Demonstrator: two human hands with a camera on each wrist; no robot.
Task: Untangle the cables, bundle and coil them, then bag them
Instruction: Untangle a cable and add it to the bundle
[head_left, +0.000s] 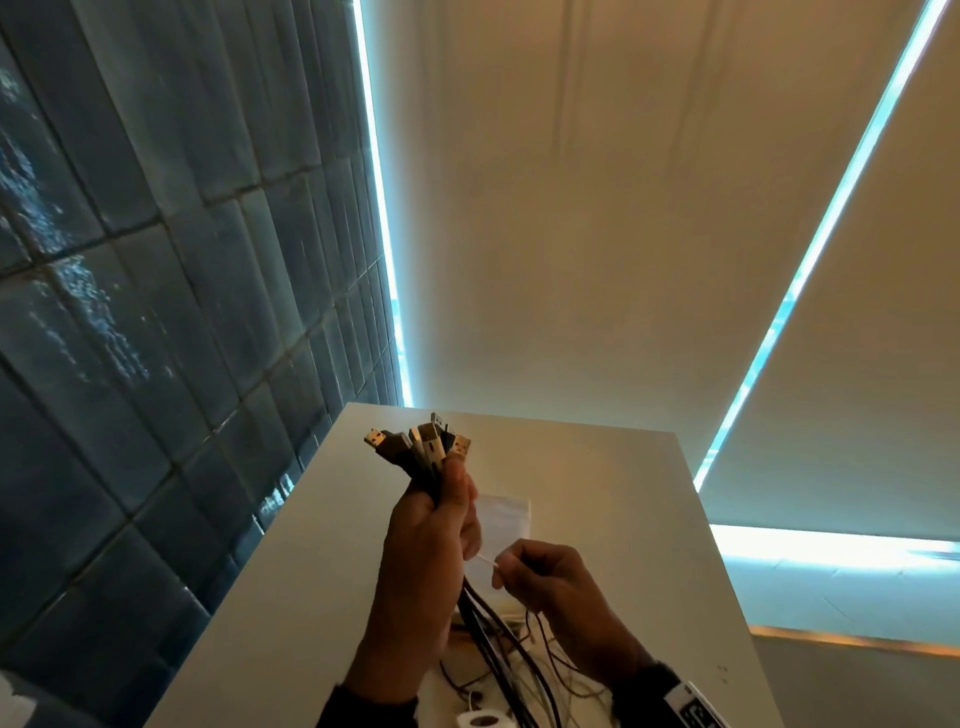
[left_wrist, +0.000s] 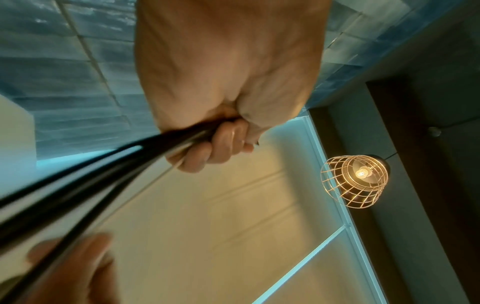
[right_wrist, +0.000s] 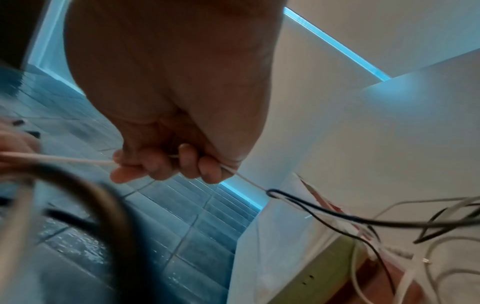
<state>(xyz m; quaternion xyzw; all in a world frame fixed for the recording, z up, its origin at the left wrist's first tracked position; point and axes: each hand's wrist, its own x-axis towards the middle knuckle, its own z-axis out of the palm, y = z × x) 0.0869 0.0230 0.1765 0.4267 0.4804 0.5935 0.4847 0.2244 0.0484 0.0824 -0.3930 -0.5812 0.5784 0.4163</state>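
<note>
Blue tiled wall (head_left: 130, 312) fills the left. White table (head_left: 623, 519) runs from near to far in the middle, with pale window blinds (head_left: 597, 208) behind and at right.

Left hand (head_left: 426, 561) is raised over the table, fist wrapped round a bundle of cables (head_left: 415, 452). The USB plug ends fan out above the thumb, and the black cords hang down out of the bottom of the fist. The left wrist view shows fingers (left_wrist: 221, 144) curled tight on the dark cords (left_wrist: 103, 174), which are blurred there.

Clear plastic bag (head_left: 506, 519) lies flat on the table just beyond the hands, partly hidden by them. It looks empty, but its contents are hard to make out.

Right hand (head_left: 561, 587) is just right of the left, curled and pinching a thin white cable (head_left: 485, 559) that spans the gap between the hands. In the right wrist view the white cable (right_wrist: 78, 161) passes through the closed fingers (right_wrist: 187, 162) and comes out on the far side.

Loose cable tangle (head_left: 524, 670), black and white, lies on the near table under the hands and is cut off at the bottom edge. A white roll (head_left: 483, 721) at the bottom edge is cut off, maybe tape, can't tell. A cage pendant lamp (left_wrist: 355, 181) shows only in the left wrist view. A boxy green and red object (right_wrist: 337, 267) sits under the tangle, unclear what it is.
</note>
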